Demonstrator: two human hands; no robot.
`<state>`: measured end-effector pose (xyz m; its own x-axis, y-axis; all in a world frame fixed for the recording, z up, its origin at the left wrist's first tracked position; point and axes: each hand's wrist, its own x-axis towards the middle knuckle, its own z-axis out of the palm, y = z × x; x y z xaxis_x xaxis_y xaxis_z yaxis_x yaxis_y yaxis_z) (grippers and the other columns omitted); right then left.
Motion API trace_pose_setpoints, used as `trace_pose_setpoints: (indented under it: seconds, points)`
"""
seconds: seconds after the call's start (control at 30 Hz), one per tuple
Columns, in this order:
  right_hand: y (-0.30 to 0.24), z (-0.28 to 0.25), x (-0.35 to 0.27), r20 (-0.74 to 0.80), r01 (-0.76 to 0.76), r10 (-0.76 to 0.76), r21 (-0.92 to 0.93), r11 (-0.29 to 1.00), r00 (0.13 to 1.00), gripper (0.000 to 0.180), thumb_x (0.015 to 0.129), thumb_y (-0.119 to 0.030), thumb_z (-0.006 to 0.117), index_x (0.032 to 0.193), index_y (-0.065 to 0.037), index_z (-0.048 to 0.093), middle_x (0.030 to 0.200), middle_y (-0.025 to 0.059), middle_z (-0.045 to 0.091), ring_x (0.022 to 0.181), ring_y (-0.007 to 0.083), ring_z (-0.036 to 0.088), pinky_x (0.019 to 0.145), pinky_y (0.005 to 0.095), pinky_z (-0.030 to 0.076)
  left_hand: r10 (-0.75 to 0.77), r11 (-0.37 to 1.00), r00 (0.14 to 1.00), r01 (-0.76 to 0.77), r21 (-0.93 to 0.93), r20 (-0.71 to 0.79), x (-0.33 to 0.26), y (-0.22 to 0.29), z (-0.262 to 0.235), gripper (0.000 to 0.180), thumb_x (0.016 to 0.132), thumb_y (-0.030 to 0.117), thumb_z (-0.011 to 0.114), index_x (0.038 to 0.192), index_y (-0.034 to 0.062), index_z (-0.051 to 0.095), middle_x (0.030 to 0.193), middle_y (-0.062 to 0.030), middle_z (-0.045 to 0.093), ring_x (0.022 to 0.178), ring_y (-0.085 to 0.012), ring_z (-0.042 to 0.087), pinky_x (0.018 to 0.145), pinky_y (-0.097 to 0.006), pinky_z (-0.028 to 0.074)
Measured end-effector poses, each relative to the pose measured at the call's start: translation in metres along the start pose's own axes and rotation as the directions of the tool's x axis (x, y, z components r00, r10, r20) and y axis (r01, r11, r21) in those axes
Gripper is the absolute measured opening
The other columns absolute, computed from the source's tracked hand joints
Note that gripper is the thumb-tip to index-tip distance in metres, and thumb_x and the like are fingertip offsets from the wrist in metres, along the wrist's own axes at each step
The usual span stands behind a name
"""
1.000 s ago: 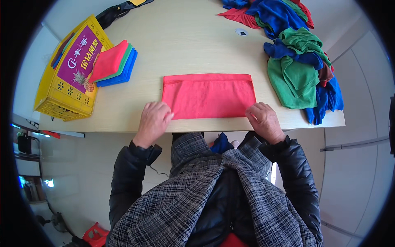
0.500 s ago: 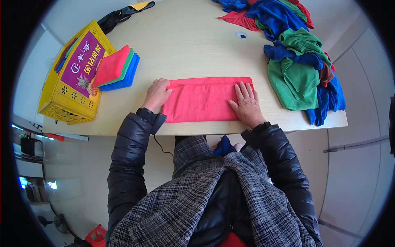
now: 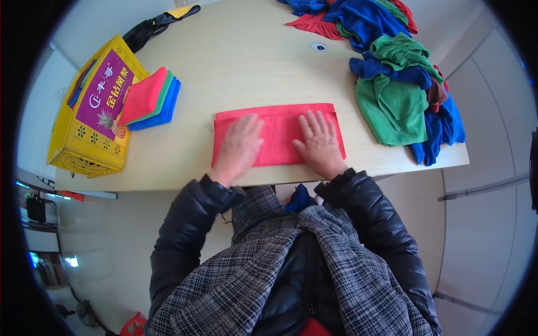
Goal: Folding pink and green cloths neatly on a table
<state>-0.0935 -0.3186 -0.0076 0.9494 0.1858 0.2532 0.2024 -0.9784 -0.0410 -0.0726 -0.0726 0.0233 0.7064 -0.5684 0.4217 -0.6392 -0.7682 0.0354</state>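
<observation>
Yellow plastic crate [image 3: 84, 151] far out past the left hand, at the surface's edge, topped with a purple printed card. Leaning on its near corner, a small stack of folded cloths [image 3: 148, 101]: red on top, green and blue beneath. Black strap [image 3: 151, 25] lying well beyond that, at the far rim.

Left hand [image 3: 241, 147] pressed flat, fingers spread and extended, palm down on the left half of a red cloth [image 3: 278, 134]; nothing gripped. Cloth folded into a long rectangle, lying flat on the pale wooden surface [image 3: 246, 67] near the front edge, directly under both palms. Right hand [image 3: 319, 143] likewise flat and open on the cloth's right half, fingers splayed, holding nothing.

Off to the right of the right hand, apart from the red cloth, a loose heap of unfolded cloths [image 3: 398, 78] in green, blue and red, spilling toward the surface's right edge. Small round disc [image 3: 318, 46] set in the surface beyond the hands, just beside the heap.
</observation>
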Motion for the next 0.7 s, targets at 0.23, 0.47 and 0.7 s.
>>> trace_pose_setpoints:
  seconds: [0.23, 0.47, 0.7]
  points:
    - [-0.015, 0.010, -0.003, 0.047, 0.102, -0.112, 0.178, 0.979, 0.993, 0.066, 0.101, -0.046, 0.050, 0.154, -0.008, 0.039, 0.162, 0.0145, 0.034, 0.151, 0.0355, 0.027, 0.123, 0.0524, 0.019, -0.047, 0.989, 0.975, 0.075, -0.124, 0.218, -0.004, 0.026, 0.034, 0.059, 0.100, 0.029, 0.056, 0.152, 0.0051, 0.041, 0.161, -0.0166, 0.034, 0.151, -0.0312, 0.029, 0.123, -0.049, 0.022]
    - [0.042, 0.001, -0.004, 0.026, -0.110, 0.107, 0.149, 0.983, 0.994, 0.063, 0.103, -0.045, 0.047, 0.154, -0.008, 0.040, 0.162, 0.0148, 0.034, 0.151, 0.0341, 0.028, 0.123, 0.0518, 0.020, -0.239, 0.970, 0.949, 0.243, 0.010, 0.205, -0.023, -0.005, 0.030, 0.064, 0.102, 0.044, 0.051, 0.155, 0.0108, 0.040, 0.163, -0.0123, 0.033, 0.152, -0.0303, 0.026, 0.123, -0.053, 0.017]
    - [0.064, -0.007, -0.008, 0.098, -0.173, 0.161, 0.123, 0.977, 0.982, 0.066, 0.103, -0.046, 0.047, 0.155, -0.007, 0.036, 0.162, 0.0155, 0.033, 0.151, 0.0337, 0.027, 0.123, 0.0519, 0.021, -0.445, 0.894, 0.868, 0.445, 0.055, 0.221, -0.050, -0.042, 0.021, 0.067, 0.103, 0.044, 0.047, 0.159, 0.0106, 0.031, 0.167, -0.0121, 0.025, 0.155, -0.0296, 0.018, 0.124, -0.052, 0.015]
